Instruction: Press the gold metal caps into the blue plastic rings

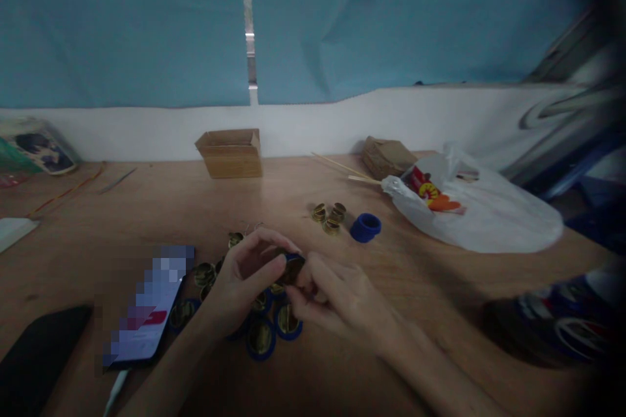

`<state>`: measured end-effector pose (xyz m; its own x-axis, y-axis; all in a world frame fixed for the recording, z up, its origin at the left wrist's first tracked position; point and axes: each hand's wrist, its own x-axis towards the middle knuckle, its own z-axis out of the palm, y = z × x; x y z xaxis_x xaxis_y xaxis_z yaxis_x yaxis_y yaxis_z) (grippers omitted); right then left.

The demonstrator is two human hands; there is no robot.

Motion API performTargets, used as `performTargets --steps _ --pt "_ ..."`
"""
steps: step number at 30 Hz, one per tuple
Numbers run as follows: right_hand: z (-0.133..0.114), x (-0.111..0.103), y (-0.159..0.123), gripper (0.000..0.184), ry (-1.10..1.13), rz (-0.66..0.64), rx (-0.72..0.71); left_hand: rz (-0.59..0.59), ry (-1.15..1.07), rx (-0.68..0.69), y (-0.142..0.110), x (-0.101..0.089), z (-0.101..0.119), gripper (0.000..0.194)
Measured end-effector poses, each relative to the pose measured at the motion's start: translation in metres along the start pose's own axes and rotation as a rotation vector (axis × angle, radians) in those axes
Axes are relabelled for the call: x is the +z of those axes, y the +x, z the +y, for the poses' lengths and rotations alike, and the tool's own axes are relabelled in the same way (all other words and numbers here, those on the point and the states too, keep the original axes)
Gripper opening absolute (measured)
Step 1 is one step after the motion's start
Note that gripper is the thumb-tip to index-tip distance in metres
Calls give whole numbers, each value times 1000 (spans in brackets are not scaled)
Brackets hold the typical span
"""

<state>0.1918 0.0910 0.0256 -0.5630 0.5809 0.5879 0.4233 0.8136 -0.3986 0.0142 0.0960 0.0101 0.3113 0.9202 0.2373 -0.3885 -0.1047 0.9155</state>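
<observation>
Between my two hands is a round blue-rimmed piece with a dark, brassy inside (293, 267). My left hand (254, 270) grips it from the left, thumb in front and fingers behind. The fingertips of my right hand (327, 287) pinch at its right edge; whether they hold a smaller part is hidden. Below my hands lie several blue rings with gold-coloured inserts (261, 337). Loose gold-coloured round metal pieces (204, 273) lie partly behind my left wrist. Farther off, three similar metal pieces (331, 226) rest beside a blue ring-shaped piece (366, 227).
A phone (151, 313) with a cable and a black flat object (44, 352) lie at left. An open cardboard box (232, 159) stands by the wall. At right are a white plastic bag (499, 215), a brown packet (388, 155), thin sticks and a dark bottle (552, 326).
</observation>
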Motion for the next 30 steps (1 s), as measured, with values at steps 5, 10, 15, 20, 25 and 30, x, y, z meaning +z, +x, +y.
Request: performTargets --steps 5,10,15,20,25,30 --pt "-5 1 1 22 -142 46 -115 -61 -51 7 -2 -1 2 12" --pt "-8 0 2 30 -180 48 -178 -92 -37 15 -2 -3 5 11" --pt "-8 1 -1 32 -182 23 -166 -89 -41 6 -1 -2 6 11" --pt "-7 2 -4 32 -179 -17 -149 -78 -19 9 -1 -2 7 11" --pt "-6 4 -6 30 -162 -40 -121 -65 -41 -25 -2 -1 7 11" --pt "-5 4 -6 29 -152 -15 -145 -73 -34 -8 -1 -1 7 11"
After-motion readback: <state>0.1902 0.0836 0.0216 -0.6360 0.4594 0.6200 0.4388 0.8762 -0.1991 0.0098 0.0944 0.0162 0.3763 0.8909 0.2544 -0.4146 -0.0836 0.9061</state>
